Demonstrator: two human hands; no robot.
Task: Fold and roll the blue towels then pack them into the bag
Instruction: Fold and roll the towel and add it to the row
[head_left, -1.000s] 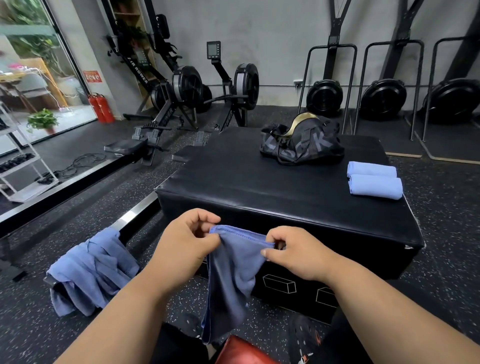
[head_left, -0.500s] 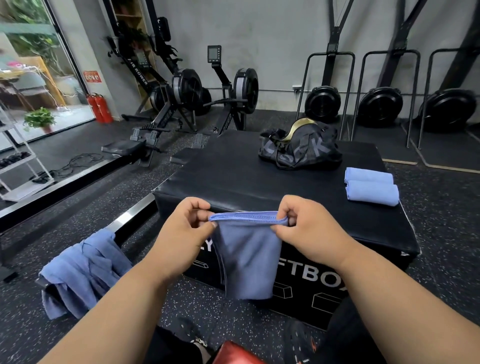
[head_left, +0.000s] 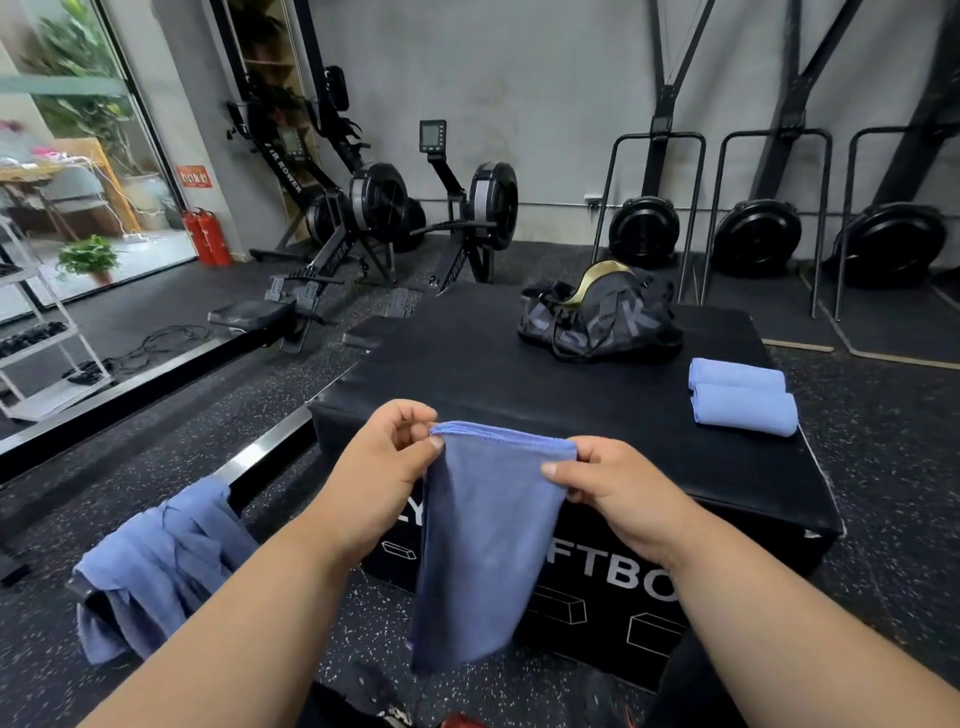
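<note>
A blue towel hangs in front of me, pinched along its top edge by my left hand at one corner and my right hand at the other. It dangles before the near side of a black soft box. Two rolled blue towels lie side by side near the box's right edge. A black duffel bag with a gold strap sits at the back of the box top. A heap of unfolded blue towels is draped over something low on the floor to my left.
Rowing machines stand beyond the box at the back left, and fan bikes line the back wall. A metal rail runs along the floor to the left. A white shelf and red extinguishers stand by the window.
My hands have lifted the towel and drawn apart, stretching its top edge wider. The towel now hangs flatter.
</note>
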